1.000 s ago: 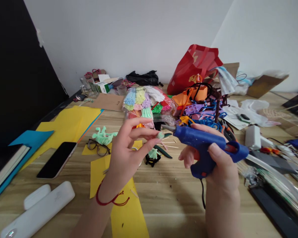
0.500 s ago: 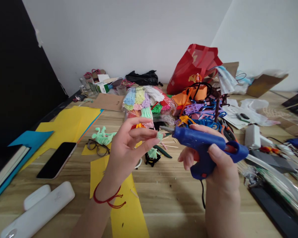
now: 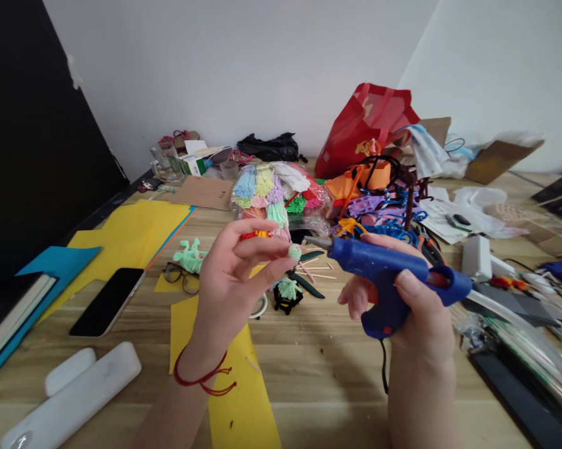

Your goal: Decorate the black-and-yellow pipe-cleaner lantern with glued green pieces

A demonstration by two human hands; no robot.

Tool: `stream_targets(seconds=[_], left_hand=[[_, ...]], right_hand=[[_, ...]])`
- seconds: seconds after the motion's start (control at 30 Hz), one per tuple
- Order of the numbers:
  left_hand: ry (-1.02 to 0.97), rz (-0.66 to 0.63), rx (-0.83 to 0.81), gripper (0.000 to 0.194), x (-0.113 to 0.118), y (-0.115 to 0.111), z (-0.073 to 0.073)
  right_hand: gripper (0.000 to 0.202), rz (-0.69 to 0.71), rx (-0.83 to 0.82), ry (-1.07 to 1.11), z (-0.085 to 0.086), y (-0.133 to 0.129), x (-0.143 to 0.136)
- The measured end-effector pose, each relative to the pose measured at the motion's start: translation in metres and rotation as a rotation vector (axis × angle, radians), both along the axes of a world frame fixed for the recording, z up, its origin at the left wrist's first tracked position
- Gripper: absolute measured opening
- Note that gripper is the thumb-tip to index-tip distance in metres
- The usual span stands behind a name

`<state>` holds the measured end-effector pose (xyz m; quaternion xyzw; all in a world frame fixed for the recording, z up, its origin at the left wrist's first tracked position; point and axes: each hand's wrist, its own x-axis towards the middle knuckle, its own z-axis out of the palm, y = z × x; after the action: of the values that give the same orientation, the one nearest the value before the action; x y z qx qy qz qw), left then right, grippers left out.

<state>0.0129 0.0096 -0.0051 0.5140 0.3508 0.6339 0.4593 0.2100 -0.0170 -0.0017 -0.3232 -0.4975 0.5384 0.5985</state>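
Between thumb and fingertips, my left hand pinches a small pale green piece, its exact kind too small to make out. My right hand is wrapped round a blue glue gun with a clear glue stick in its back end. The metal nozzle points left, a short gap from the green piece. Beneath the hands on the table lie a black and green fuzzy piece, scissors and thin wooden sticks. A mint green pipe-cleaner figure and glasses sit left of my left hand.
Bundled coloured pipe cleaners stand behind the hands, with a red bag farther back. Yellow sheets, a phone and a white device lie left. Packs of glue sticks lie right.
My left hand has drawn slightly left with the green piece, turning it a little and widening the gap to the nozzle. The glue gun has shifted slightly right.
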Motion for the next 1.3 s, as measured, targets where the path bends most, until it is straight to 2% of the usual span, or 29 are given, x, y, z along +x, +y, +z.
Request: stream_targets(seconds=[0.23, 0.53, 0.83, 1.03, 1.3], left_hand=[[0.048, -0.022, 0.007, 0.036, 0.0008, 0.0004, 0.0005], [0.072, 0.022, -0.018, 0.036, 0.0014, 0.0014, 0.0017], [0.033, 0.085, 0.046, 0.034, 0.0014, -0.0019, 0.0024], [0.097, 0.058, 0.043, 0.035, 0.0005, -0.0017, 0.0015], [0.113, 0.027, 0.041, 0.035, 0.0013, 0.0005, 0.001]], right_hand=[[0.042, -0.011, -0.018, 0.026, 0.0015, 0.0001, -0.0038], [0.035, 0.026, -0.058, 0.0, 0.0076, -0.0042, -0.0034], [0.031, 0.026, -0.032, -0.025, 0.0076, -0.0038, -0.0014], [0.034, -0.003, -0.046, 0.037, 0.0049, -0.0033, -0.0041], [0.035, 0.02, -0.039, -0.035, 0.0061, -0.0026, -0.0033]])
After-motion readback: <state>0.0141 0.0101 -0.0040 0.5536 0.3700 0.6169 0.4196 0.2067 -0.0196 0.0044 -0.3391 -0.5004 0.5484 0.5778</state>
